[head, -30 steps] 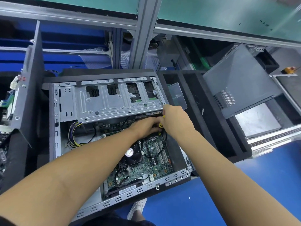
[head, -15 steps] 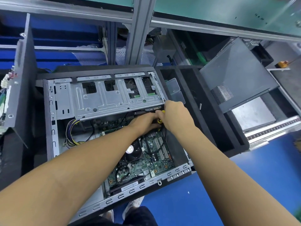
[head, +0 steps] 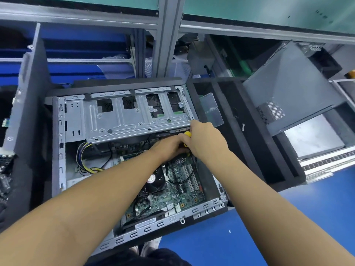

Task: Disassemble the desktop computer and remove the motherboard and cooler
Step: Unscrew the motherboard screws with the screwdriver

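Gripping the screwdriver at two o'clock, your right hand works; left hand hold unclear; motherboard and cooler still mounted.

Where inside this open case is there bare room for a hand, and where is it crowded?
Free: case floor below the cables, beside the left wall. Crowded: beside the drive cage, where left hand and right hand meet at the screwdriver over the motherboard.
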